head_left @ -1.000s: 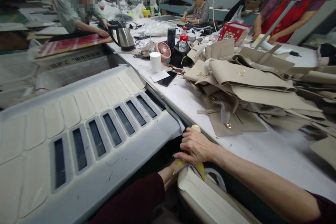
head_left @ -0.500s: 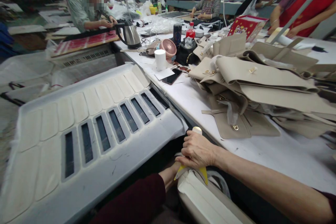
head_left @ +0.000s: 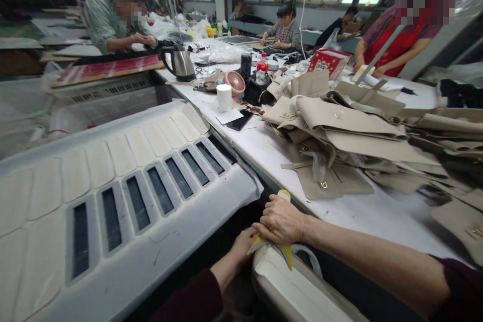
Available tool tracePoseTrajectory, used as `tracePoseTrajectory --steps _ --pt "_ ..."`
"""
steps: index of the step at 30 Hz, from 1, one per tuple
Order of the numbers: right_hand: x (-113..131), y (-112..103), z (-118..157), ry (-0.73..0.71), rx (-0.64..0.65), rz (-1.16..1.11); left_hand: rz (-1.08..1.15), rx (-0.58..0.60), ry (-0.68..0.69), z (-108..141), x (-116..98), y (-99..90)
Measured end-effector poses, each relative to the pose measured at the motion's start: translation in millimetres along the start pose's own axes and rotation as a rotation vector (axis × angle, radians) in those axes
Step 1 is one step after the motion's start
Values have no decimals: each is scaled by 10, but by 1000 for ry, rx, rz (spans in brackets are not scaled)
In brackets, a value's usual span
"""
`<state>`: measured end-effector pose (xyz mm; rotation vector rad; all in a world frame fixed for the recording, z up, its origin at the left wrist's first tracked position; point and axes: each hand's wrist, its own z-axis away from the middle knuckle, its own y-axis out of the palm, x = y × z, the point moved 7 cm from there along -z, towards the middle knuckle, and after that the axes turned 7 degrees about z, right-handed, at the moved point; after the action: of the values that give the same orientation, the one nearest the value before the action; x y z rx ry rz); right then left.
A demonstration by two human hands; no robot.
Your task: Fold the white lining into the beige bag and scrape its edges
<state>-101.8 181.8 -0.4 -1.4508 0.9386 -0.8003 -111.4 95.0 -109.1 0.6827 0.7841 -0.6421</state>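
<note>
"Description first, please: how does the work look from where you sit?"

"On my feed, low and right of centre, I have a cream-and-taupe item [head_left: 298,282], long and boxy, slanting from the hands down to the bottom edge. Its upper face is off-white with a faint line running along it; its side is taupe, and the end near the hands is rounded. Over that end I see a yellow-edged piece [head_left: 287,256], greyish within, flaring into two points."

"Where does that put it?"

"In the dark gap between a white slotted panel [head_left: 181,226] on one side and the near edge of the worktop [head_left: 271,166] on the other. A pale looped strip [head_left: 311,256] curves just beside it. Up on the worktop I get a heap of tan pieces [head_left: 350,121] with gold-coloured fittings, well apart from the hands."

"And the hands?"

"My right hand [head_left: 281,219] is closed, fingers curled tightly around the yellow-edged piece. A cream stub with a yellow rim [head_left: 284,194] pokes out above the fist; I can't tell whether it belongs to the same piece."

"The other one?"

"My left hand [head_left: 241,247] meets it from below, thumb side up, at the piece's left point. Its fingertips are hidden, so I can't say whether it grips or merely steadies."
</note>
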Motion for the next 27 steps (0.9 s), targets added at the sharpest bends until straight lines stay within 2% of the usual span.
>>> tracePoseTrajectory --steps 3,7,9,12,18,21,23,27 --pt "7 -8 5 -8 0 19 -33 -17 111 170 -275 -115" --pt "14 -15 27 9 4 27 -272 125 254 493 -574 14" --pt "12 -17 44 27 10 29 -402 141 268 574 -628 83" --pt "7 -12 69 51 25 21 -576 104 272 592 -672 133" --pt "23 2 162 130 63 -24 -817 99 415 627 -813 266" --pt "78 -15 255 240 88 -39 -813 127 478 667 -833 326" --pt "120 -33 327 338 104 -42 -744 159 463 659 -797 328" --pt "173 -37 521 517 139 -65 -372 264 239 528 -624 273"
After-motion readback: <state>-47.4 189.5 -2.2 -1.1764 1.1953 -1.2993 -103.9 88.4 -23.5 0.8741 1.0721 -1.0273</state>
